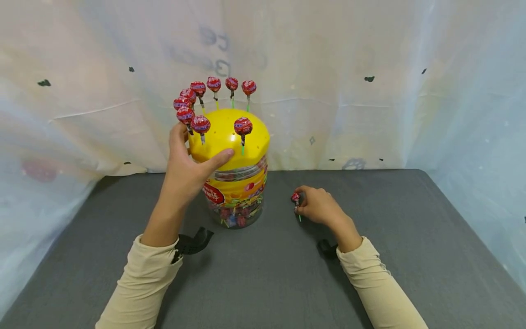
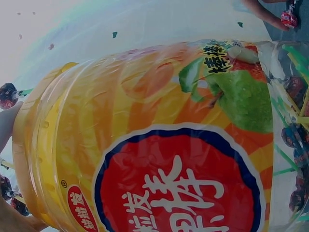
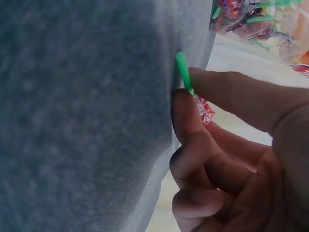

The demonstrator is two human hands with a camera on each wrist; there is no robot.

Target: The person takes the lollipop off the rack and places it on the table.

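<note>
Lollipop (image 1: pixel 295 197): pinching it between thumb and fingertips of right hand (image 1: pixel 319 206); gripping yellow candy-jar lid (image 1: pixel 223 121) with left hand (image 1: pixel 186 163) (spreading thumb wide from fingers).

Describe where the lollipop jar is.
In the head view, the lollipop jar stands on the grey table, left of centre, the left hand gripping its yellow lid.
</note>
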